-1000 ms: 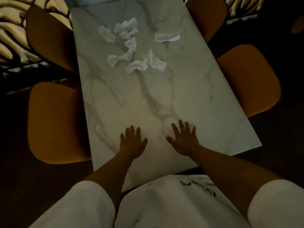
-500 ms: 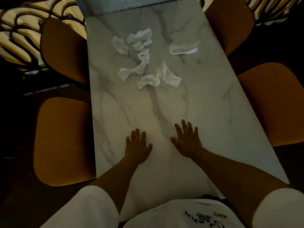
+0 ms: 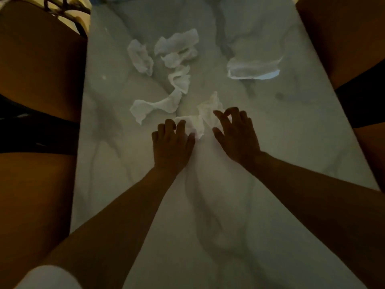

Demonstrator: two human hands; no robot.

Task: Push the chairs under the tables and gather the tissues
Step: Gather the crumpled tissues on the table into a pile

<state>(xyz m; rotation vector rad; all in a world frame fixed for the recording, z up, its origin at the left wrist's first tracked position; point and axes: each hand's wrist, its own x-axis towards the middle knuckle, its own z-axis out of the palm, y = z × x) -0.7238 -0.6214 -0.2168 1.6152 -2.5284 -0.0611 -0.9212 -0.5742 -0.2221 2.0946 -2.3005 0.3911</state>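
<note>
Several crumpled white tissues lie on the white marble table (image 3: 218,215). My left hand (image 3: 171,142) rests on the nearest tissue (image 3: 195,127), its fingers curled over it and the thumb against its side. My right hand (image 3: 235,132) hovers just to the right, thumb and forefinger apart, the forefinger touching a second tissue (image 3: 208,108). Further off lie a long twisted tissue (image 3: 156,107), a small cluster of tissues (image 3: 177,49) and a flatter one (image 3: 252,68) at the right. Brown chairs stand at both long sides of the table.
Two chair seats (image 3: 39,59) (image 3: 29,195) press against the table's left edge. At the right edge there are two more (image 3: 341,38) (image 3: 373,155). A patterned screen (image 3: 62,5) shows at the top left. The surroundings are dark.
Both hands slid forward from the near part of the table to the closest tissues, and my head moved closer. My left hand's fingers curled onto a tissue; my right hand's fingers bent.
</note>
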